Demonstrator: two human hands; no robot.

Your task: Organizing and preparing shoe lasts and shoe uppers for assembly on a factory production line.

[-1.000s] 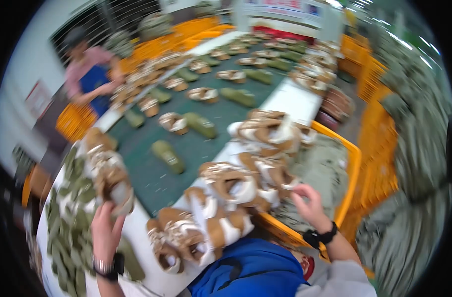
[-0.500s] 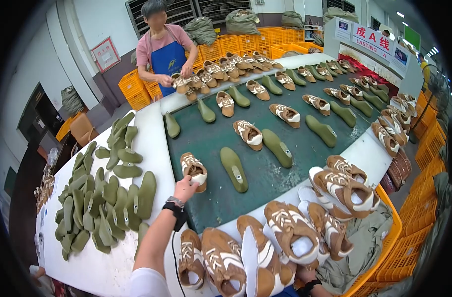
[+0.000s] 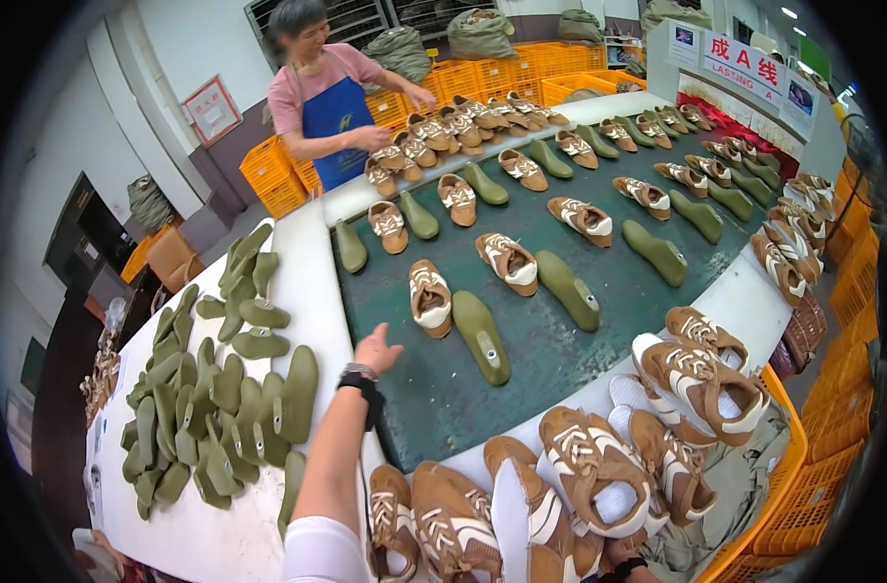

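My left hand (image 3: 375, 352) hovers over the green belt (image 3: 405, 408) with its fingers apart and nothing in it. Just beyond it lies a brown sneaker (image 3: 430, 299) with white stripes, beside a green shoe last (image 3: 480, 340). My right hand (image 3: 622, 554) is mostly hidden under the near row of sneakers, with a dark band on its wrist; its fingers do not show. Above it sits a brown sneaker (image 3: 599, 466) with white stuffing inside. Shoes and lasts lie in alternating pairs along the belt.
A heap of green lasts (image 3: 201, 408) covers part of the white table (image 3: 259, 505) at left. Across the belt, a co-worker in a blue apron (image 3: 332, 131) stands beside a sneaker row (image 3: 443, 131). A yellow crate (image 3: 788, 447) with grey-green cloth stands at right.
My left hand has let go of the sneaker, which now stands beside the last. The co-worker has put another sneaker between two lasts and moved both hands apart. The view has shifted slightly.
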